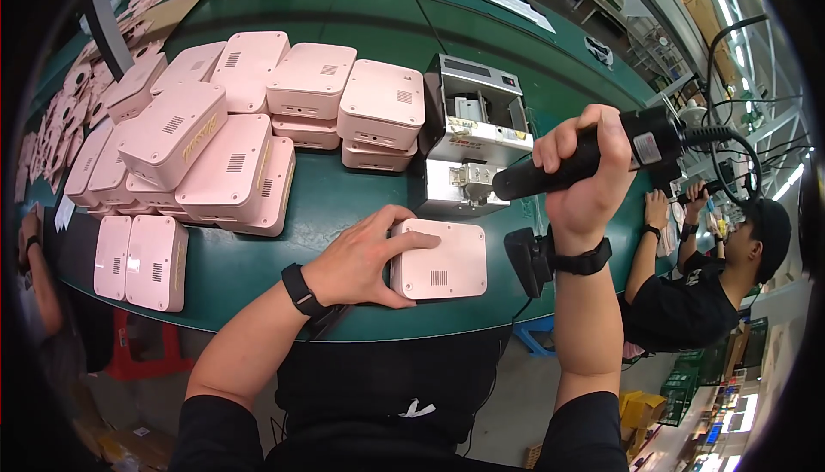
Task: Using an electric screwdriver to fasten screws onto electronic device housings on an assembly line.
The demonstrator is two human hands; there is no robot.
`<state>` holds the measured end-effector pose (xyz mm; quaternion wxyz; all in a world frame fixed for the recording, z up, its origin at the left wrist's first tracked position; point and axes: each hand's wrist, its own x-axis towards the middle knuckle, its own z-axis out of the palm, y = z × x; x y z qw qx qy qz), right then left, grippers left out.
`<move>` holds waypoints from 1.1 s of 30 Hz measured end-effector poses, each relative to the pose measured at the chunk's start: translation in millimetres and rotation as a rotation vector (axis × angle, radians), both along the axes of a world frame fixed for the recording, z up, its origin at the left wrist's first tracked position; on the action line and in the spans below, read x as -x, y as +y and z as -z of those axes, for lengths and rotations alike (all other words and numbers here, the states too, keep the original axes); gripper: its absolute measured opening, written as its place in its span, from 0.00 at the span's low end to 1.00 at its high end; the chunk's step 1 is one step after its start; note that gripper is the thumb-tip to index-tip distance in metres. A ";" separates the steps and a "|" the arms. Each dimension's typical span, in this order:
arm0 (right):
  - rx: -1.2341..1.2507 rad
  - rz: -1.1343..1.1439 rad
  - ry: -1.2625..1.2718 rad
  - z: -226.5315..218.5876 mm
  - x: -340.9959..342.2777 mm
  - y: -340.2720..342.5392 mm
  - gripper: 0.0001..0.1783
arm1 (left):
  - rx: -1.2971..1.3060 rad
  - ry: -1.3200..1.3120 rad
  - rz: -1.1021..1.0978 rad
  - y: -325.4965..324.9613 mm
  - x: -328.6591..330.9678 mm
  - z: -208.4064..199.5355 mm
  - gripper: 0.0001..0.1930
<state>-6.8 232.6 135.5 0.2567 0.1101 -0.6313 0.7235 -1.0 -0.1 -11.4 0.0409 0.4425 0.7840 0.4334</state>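
A pink box (443, 261) is lying flat on the green bench (344, 201), directly in front of the person, and its vented face with corner holes is facing up. The left hand (365, 253) is gripping the left end of this box: the thumb is pressing at the near edge, the index finger is lying over the top, and the other fingers are bending around the far corner. The right hand (589, 158) is closing firmly around a black tool (550, 167), holding it above the bench, to the right of the box. The tool is pointing leftward, and its front end is coming up to the metal block of a machine (473, 120), which is standing just behind the box. I cannot tell if they are touching. A cable (722, 134) is running from the back of the tool. Both wrists are wearing black bands. To the left, many more pink boxes (223, 167) are lying in a pile, and two others (155, 261) are sitting side by side near the bench edge. At the right, a co-worker (709, 279) is working.
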 end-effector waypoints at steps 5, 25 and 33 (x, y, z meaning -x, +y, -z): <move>0.007 -0.075 -0.050 -2.2 -8.2 -10.4 0.18 | 0.004 0.013 -0.005 -1.8 -1.1 -0.2 0.40; 0.083 -0.372 -0.080 22.5 -16.1 -65.8 0.19 | -0.051 -0.036 0.111 -2.8 8.6 6.7 0.41; 0.083 -0.356 -0.141 23.1 -26.8 -61.5 0.17 | -0.037 -0.030 0.051 -0.4 -10.7 -0.5 0.43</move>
